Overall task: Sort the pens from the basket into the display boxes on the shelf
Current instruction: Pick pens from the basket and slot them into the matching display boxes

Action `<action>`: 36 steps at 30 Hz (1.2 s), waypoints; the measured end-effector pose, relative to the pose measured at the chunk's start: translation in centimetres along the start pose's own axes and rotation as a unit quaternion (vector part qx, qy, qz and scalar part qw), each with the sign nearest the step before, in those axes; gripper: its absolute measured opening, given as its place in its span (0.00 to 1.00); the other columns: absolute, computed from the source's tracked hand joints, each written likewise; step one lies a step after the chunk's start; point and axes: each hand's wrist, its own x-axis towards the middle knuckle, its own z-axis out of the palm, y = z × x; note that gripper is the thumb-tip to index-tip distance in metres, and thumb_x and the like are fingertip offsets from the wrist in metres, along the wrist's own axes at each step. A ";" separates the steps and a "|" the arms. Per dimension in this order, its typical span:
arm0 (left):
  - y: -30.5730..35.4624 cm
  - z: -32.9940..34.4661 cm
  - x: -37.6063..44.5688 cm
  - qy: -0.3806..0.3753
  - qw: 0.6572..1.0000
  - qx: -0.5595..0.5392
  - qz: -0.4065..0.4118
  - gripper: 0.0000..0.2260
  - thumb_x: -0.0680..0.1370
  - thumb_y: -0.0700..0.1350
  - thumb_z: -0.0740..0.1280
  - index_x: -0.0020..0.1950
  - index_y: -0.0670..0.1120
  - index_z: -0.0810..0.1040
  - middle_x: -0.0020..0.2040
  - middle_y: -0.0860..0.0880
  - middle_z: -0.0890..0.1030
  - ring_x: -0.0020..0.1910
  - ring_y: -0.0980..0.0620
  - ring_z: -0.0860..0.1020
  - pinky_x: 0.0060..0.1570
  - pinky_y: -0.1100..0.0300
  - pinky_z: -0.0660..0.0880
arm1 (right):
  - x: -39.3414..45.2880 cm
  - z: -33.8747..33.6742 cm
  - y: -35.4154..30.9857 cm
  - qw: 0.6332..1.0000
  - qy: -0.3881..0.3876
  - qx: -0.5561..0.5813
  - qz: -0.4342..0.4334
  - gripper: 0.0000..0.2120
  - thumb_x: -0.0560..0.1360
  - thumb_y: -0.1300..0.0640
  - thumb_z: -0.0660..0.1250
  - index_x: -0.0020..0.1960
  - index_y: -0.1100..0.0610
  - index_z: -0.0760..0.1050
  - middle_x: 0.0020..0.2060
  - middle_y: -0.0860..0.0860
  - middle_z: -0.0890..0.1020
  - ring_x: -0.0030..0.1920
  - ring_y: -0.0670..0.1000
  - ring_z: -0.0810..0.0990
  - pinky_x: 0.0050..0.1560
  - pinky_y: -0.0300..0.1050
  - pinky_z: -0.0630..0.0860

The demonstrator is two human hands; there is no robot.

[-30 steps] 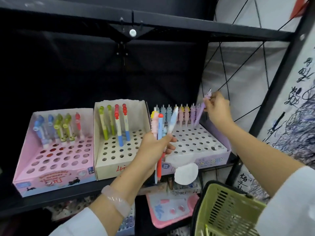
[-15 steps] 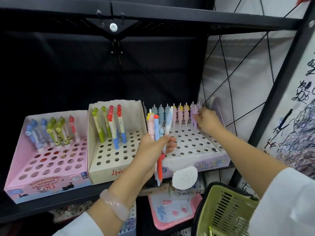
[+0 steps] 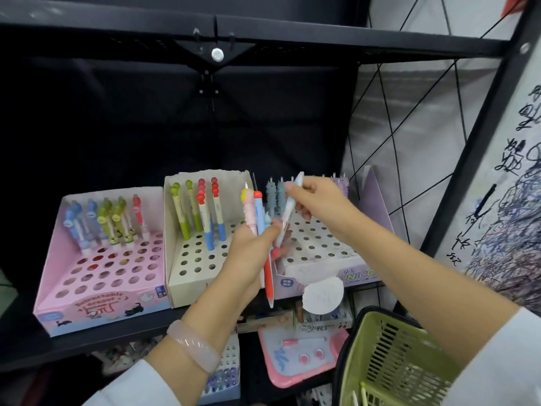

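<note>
At the centre of the frame the left hand [image 3: 248,253] is clenched around a bunch of pens [image 3: 259,218] held upright: a pink ridged pen with a yellow top, a blue pen with a red ball cap, and a red-orange pen whose tip hangs below the fist. Just to its right, the right hand [image 3: 319,200] pinches a white pen with a pale lilac cap [image 3: 289,206] between fingertips and thumb; this pen is tilted, its cap end up and its lower end touching the bunch in the left hand.

Behind the hands, three perforated cardboard display boxes stand side by side on the black metal shelf [image 3: 87,344]. The pink box [image 3: 96,306] at the left holds blue, green and red pens in its back rows. The cream box [image 3: 187,282] in the middle holds green, red and blue pens upright. The lilac box [image 3: 351,273] at the right carries a back row of pastel ridged pens, partly hidden by the right hand.

A green plastic basket with a black rim [image 3: 389,361] sits at the lower right of the frame, under the right forearm. A pale pink bangle [image 3: 194,344] circles the left wrist.
</note>
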 end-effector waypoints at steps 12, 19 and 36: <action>3.3 -8.7 -0.9 0.139 0.980 -0.010 0.140 0.05 0.77 0.38 0.65 0.41 0.44 0.76 0.29 0.50 0.81 0.27 0.58 0.78 0.30 0.67 0.76 | -2.8 4.6 0.0 0.978 -0.163 0.114 0.055 0.01 0.74 0.61 0.67 0.43 0.59 0.76 0.37 0.52 0.85 0.38 0.48 0.83 0.39 0.36 0.79; 3.9 -13.1 -1.8 0.083 0.965 0.173 0.179 0.06 0.76 0.40 0.67 0.41 0.49 0.77 0.28 0.57 0.78 0.29 0.61 0.76 0.35 0.64 0.74 | -2.2 9.7 -3.9 0.953 -0.304 0.002 0.000 0.08 0.79 0.54 0.59 0.53 0.52 0.77 0.42 0.48 0.85 0.43 0.45 0.83 0.41 0.33 0.77; 5.6 -23.1 -2.2 0.182 0.975 0.035 0.121 0.05 0.77 0.38 0.65 0.42 0.45 0.76 0.31 0.51 0.81 0.25 0.60 0.74 0.29 0.65 0.74 | 3.2 20.8 -8.1 0.977 -0.140 0.132 0.094 0.20 0.81 0.44 0.52 0.55 0.57 0.75 0.35 0.52 0.71 0.33 0.47 0.67 0.38 0.41 0.67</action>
